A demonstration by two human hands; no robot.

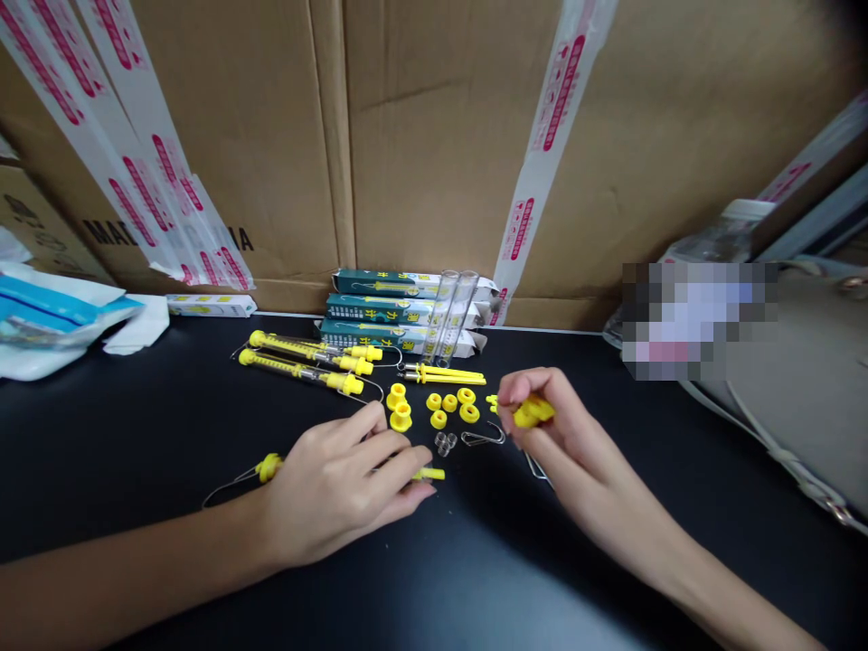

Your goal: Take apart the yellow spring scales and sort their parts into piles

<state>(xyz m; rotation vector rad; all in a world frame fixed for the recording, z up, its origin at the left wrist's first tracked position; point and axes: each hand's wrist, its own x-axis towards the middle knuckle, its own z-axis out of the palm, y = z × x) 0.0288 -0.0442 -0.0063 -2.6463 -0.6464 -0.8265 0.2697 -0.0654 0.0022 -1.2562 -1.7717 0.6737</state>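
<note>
My left hand (349,475) is closed around a spring scale lying low over the table. The scale's yellow cap (269,467) and wire hook (227,485) stick out to the left, and its yellow tip (432,474) shows past my fingers. My right hand (552,425) is closed on a yellow plastic piece (533,411), whose exact shape my fingers partly cover. Between the hands lie yellow collars (449,403), short clear tube rings (446,443) and a metal hook (484,436). Another metal hook (537,467) is partly hidden below my right hand.
Assembled spring scales (298,371) lie behind my left hand. Yellow inner rods (448,374) and clear tubes (448,316) sit by printed boxes (380,312). A large carton (434,163) walls the back. A bottle (719,235) and bag (800,389) stand right; plastic packaging (61,316) lies left.
</note>
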